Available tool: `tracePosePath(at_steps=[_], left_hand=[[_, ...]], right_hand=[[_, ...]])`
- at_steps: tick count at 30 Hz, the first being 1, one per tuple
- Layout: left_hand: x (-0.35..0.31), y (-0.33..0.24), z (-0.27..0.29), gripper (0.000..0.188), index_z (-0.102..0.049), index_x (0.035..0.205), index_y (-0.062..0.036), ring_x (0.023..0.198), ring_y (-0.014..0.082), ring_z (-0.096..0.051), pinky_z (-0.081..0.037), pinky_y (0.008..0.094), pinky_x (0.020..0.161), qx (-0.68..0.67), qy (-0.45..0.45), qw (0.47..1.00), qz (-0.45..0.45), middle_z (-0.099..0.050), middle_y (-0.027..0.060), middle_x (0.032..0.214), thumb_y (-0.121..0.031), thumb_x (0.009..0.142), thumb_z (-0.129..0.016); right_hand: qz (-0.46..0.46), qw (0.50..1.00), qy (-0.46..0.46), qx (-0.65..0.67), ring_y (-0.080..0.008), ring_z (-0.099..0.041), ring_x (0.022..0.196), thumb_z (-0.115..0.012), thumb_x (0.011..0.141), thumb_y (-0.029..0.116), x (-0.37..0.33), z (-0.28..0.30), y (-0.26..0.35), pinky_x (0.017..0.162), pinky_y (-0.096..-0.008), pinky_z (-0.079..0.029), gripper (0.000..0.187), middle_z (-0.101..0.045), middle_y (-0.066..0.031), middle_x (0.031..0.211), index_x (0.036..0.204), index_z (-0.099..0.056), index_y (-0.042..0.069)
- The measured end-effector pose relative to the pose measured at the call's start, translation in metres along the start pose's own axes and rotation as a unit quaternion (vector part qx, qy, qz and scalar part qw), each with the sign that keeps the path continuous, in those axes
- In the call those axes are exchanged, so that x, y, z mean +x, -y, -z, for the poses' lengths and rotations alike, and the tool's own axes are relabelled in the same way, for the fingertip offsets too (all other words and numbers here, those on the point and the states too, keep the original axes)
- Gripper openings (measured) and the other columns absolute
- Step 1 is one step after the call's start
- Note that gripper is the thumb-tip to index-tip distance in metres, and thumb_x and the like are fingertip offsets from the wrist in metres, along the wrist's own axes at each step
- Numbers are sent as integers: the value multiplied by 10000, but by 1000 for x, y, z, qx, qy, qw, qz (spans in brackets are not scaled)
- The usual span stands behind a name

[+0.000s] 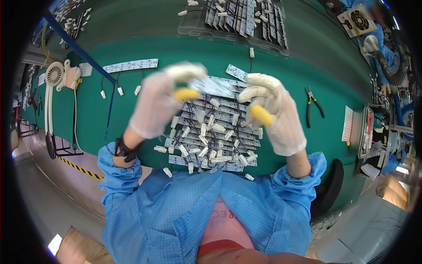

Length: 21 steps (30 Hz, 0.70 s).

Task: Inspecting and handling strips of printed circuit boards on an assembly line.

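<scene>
A blurred strip-shaped LED circuit board (214, 87) is in my left hand (160, 94), pinched between the yellow-tipped thumb and the gloved fingers. My right hand (274, 112), also in a white glove with a yellow thumb cover, hovers by the board's right end. Its fingers are curled and the thumb stands apart from them; I see nothing held there. Below both hands lie rows of similar LED boards (206, 103) on the green mat, with dark wires and white connectors (217, 127) heaped across them. One more board (236, 71) lies tilted behind my right fingertips.
A single LED board (132, 65) with hanging connectors lies back left, near a small fan (55, 74). A clear tray (189, 31) of boards stands at the back. Cutting pliers (312, 105) and a paper sheet (347, 123) are on the right. A blue bar (79, 48) crosses upper left.
</scene>
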State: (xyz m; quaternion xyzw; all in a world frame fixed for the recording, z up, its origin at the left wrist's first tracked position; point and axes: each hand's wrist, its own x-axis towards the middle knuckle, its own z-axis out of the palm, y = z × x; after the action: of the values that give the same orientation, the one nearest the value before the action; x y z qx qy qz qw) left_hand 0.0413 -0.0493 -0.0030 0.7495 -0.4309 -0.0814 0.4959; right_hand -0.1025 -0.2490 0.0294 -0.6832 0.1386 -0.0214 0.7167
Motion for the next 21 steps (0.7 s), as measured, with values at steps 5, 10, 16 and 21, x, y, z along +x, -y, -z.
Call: tracePosePath(at_steps=[5, 10, 16, 21], left_hand=[[-19, 114, 114, 205, -651, 1079, -107, 1144, 286, -560, -447, 358, 943, 304, -156, 935, 89, -597, 113, 1224, -124, 893, -564], [-26, 148, 131, 227, -648, 1085, -100, 1254, 304, -472, -380, 362, 1024, 305, -105, 939, 117, -614, 80, 1207, -83, 875, -563], [-16, 47, 81, 318, -573, 1220, -60, 1162, 186, -537, -415, 307, 955, 37, -178, 973, 145, -615, 66, 1198, -90, 905, -542], [-4, -43, 12, 689, -435, 1345, -60, 1173, 250, -533, -383, 381, 1029, 11, 101, 992, -70, -555, 112, 1266, -191, 739, -735]], right_hand=[[176, 925, -84, -327, -144, -602, 748, -613, 842, 33, 38, 37, -11, 690, -279, -499, 353, -661, -71, 949, 1187, -548, 62], [196, 822, -19, -534, -294, -623, 791, -681, 763, 111, 87, 36, -58, 751, -383, -497, 410, -660, -114, 944, 1156, -566, 104], [183, 933, 30, -307, -186, -660, 810, -670, 787, 52, 55, 16, 16, 677, -310, -552, 411, -568, -111, 975, 1168, -520, 17], [99, 987, 67, 109, -200, -652, 838, -730, 813, 214, 2, -15, 15, 728, -309, -572, 409, -562, -133, 1022, 1077, -496, 7]])
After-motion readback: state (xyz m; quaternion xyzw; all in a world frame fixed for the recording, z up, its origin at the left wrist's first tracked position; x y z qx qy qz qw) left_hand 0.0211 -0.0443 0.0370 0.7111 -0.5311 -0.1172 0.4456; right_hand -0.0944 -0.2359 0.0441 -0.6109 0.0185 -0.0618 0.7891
